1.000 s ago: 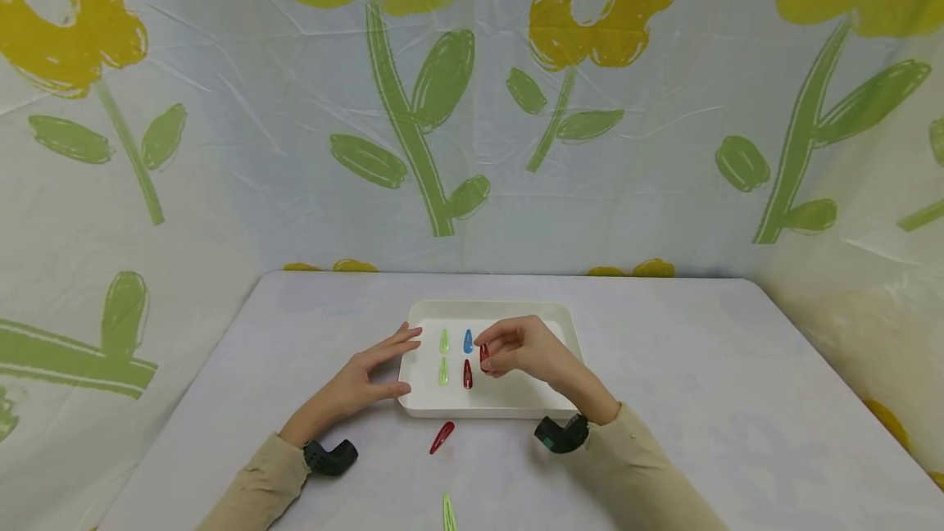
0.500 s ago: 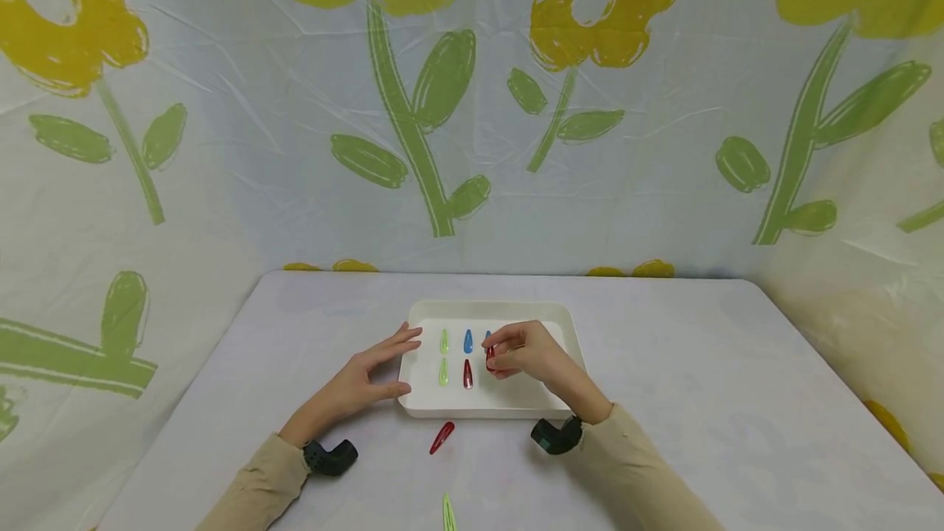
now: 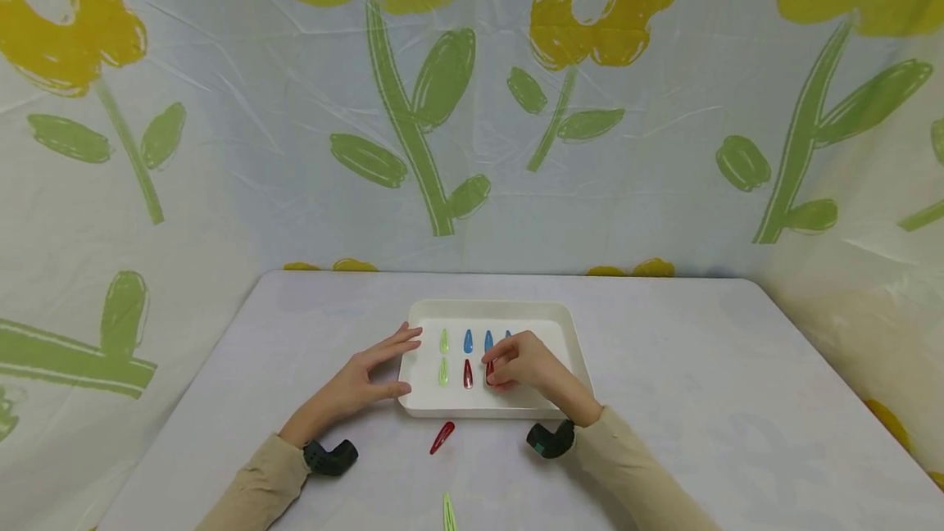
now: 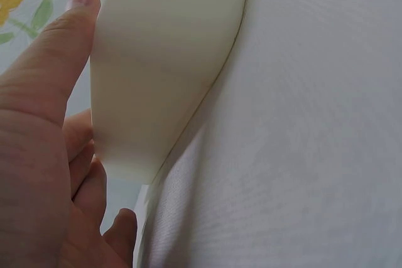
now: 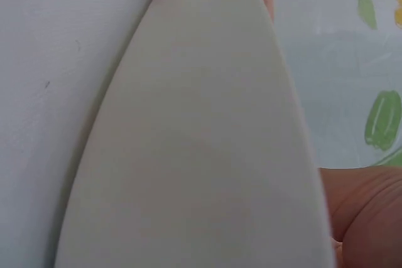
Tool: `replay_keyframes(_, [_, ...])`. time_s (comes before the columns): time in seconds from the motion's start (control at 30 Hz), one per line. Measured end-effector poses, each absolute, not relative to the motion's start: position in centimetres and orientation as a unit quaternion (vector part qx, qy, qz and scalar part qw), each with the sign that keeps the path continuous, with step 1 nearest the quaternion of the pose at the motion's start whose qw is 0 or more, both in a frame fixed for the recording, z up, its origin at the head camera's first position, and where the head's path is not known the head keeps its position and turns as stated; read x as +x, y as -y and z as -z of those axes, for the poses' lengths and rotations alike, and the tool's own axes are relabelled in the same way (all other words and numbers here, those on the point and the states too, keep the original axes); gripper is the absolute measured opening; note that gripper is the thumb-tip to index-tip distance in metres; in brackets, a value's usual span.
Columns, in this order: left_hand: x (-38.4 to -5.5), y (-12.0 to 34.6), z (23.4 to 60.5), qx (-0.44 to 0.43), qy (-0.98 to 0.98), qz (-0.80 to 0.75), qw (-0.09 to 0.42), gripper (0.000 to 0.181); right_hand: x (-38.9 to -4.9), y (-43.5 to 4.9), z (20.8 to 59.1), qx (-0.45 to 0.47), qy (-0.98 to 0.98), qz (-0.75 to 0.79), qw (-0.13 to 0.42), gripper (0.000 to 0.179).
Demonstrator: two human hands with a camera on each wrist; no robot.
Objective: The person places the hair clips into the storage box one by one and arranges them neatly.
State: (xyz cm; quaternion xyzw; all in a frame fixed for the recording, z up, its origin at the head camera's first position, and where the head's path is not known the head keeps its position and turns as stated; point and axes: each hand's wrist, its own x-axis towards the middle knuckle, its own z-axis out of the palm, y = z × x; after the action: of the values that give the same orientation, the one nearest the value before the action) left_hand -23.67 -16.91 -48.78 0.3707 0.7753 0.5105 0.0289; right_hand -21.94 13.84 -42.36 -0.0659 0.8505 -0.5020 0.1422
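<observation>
My right hand point(image 3: 527, 363) pinches a red hair clip point(image 3: 490, 373) low over the white tray point(image 3: 487, 414), just right of another red hair clip point(image 3: 468, 374). Behind it a row of blue hair clips point(image 3: 468, 341) lies in the tray, the rightmost partly covered by the hand. Two light green hair clips point(image 3: 444, 341) make up the left column. My left hand point(image 3: 366, 375) rests at the tray's left side, fingers spread; in the left wrist view its thumb point(image 4: 78, 26) lies along the tray wall point(image 4: 163, 54). The tray wall point(image 5: 195, 123) hides most of the right hand in the right wrist view.
On the table in front of the tray lies a red hair clip point(image 3: 442, 437), tilted. Nearer, a light green hair clip point(image 3: 448, 512) is cut by the frame's lower edge. A flower-patterned curtain point(image 3: 472, 146) stands behind the table.
My right hand has come nearer and lower with the red hair clip, which now sits beside the other red one. More blue hair clips show behind it. The left hand stays put.
</observation>
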Motion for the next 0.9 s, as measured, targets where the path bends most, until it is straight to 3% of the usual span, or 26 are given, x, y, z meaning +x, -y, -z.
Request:
replay_keyframes(0.6, [-23.68, 17.01, 48.66, 0.380, -0.767, -0.517, 0.025, 0.068, -21.88, -13.55, 43.21, -0.070, -0.854, 0.491, 0.159, 0.012])
replay_keyframes(0.9, [-23.72, 16.95, 48.66, 0.389, -0.763, -0.516, 0.022, 0.067, -21.72, -13.39, 43.35, -0.081, -0.876, 0.453, 0.141, 0.010])
